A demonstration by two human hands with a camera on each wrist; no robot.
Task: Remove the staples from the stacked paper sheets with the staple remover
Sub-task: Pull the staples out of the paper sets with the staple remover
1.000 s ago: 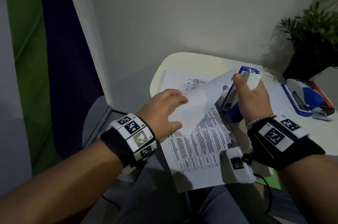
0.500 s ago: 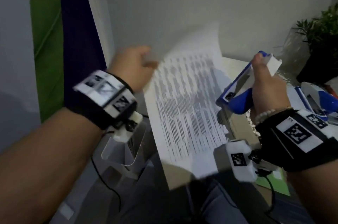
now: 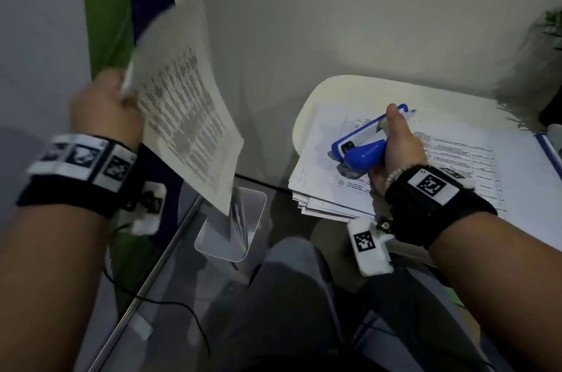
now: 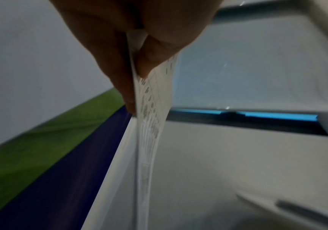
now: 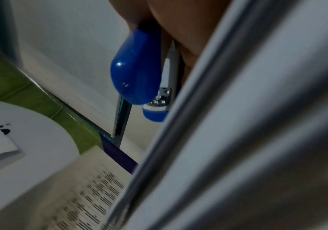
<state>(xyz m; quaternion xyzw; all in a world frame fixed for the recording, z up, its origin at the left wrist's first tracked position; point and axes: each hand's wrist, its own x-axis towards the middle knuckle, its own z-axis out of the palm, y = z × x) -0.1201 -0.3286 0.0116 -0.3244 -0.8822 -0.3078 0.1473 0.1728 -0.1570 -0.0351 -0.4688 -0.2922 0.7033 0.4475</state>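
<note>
Left hand pinching lifted printed sheet, right hand gripping blue staple remover over paper stack

head view down over left hand and right hand, wrist views close along each, printed sheet shared

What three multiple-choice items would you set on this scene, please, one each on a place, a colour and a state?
1. Where are the lifted sheets? A) on the floor B) inside a drawer C) in the air, left of the table
2. What colour is the staple remover? A) blue and white B) red C) green
3. What is the right hand doing? A) lying flat B) gripping the staple remover C) pinching a sheet
Answers: 1 C, the left hand pinches them up beside the table; 2 A, blue body, white top; 3 B, its fingers curl round the tool over the paper stack.
</note>
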